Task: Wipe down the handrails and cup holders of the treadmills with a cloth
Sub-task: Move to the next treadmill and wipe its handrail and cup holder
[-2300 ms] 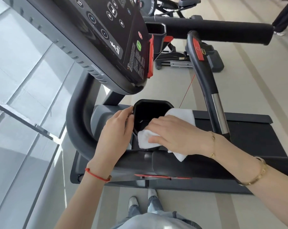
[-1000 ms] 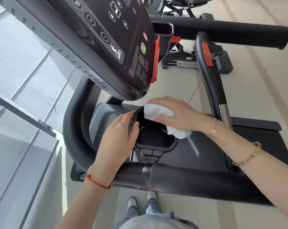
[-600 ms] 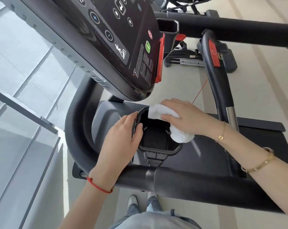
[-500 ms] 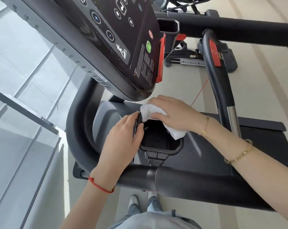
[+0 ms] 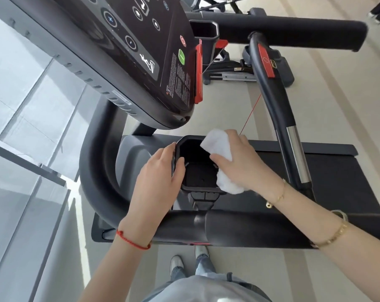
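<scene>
A black cup holder (image 5: 197, 171) is seen from above, set below the console (image 5: 141, 51) and just beyond the near handrail (image 5: 239, 229). Its left wall is gripped by the left hand (image 5: 160, 173): the thumb is hooked over the rim into the cavity, and the fingers are curled against the outside, so that wall is mostly hidden. A white cloth (image 5: 219, 147) is held bunched in the right hand (image 5: 239, 162) and pressed along the holder's right rim. The cloth shows at two places only (a fold above the fingers and a wad below the palm); the part between is covered by the hand. Whether the cloth reaches the inside wall cannot be told, since the cavity is dark and little is made out in it beyond a textured floor.

A red cord (image 5: 133, 240) is worn on the left wrist, and gold bracelets (image 5: 330, 238) on the right forearm. A curved grip (image 5: 278, 110) with a red tab and a chrome band rises at the right; its foot is hidden behind the right forearm. The belt (image 5: 341, 177) is partly covered by both the arm and the near handrail. The far handrail (image 5: 293, 31) crosses the top, and the console is cut off by the upper edge. Shoes (image 5: 189, 260) are glimpsed on the floor (image 5: 337, 105) below.
</scene>
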